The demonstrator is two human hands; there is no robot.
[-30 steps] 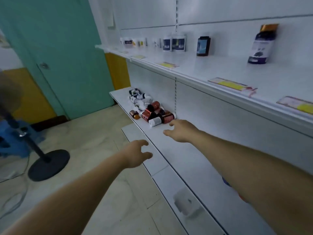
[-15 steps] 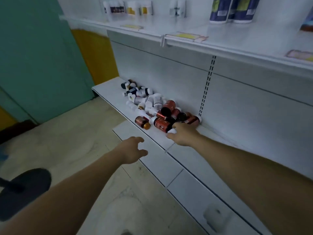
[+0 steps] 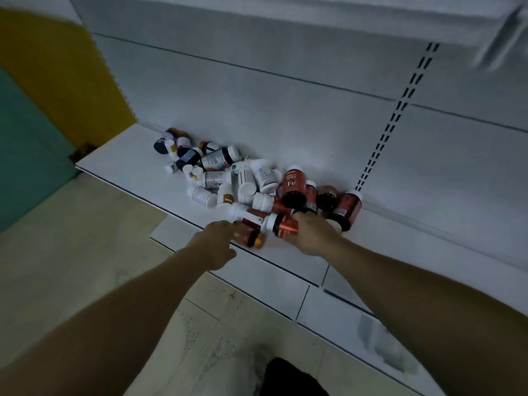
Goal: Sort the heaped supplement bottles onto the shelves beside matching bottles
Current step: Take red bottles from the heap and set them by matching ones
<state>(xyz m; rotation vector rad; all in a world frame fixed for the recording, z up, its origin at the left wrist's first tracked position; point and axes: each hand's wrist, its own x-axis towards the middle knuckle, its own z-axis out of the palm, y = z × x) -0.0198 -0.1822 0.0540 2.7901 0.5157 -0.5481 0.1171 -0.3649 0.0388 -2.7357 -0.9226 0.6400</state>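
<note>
White shelf [image 3: 137, 164] holds heaped bottles [image 3: 245, 181] beside tiled floor [image 3: 71, 252].

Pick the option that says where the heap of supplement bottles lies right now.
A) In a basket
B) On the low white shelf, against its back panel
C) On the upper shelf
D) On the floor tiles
B: the heap of supplement bottles lies on the low white shelf, piled against its back panel.

I see the heap of bottles [image 3: 243, 181] on the lower shelf [image 3: 120, 164], against its back panel [image 3: 257, 110] — both hands at the heap's near end, left hand [image 3: 214, 244] left of right hand [image 3: 311, 235].
</note>
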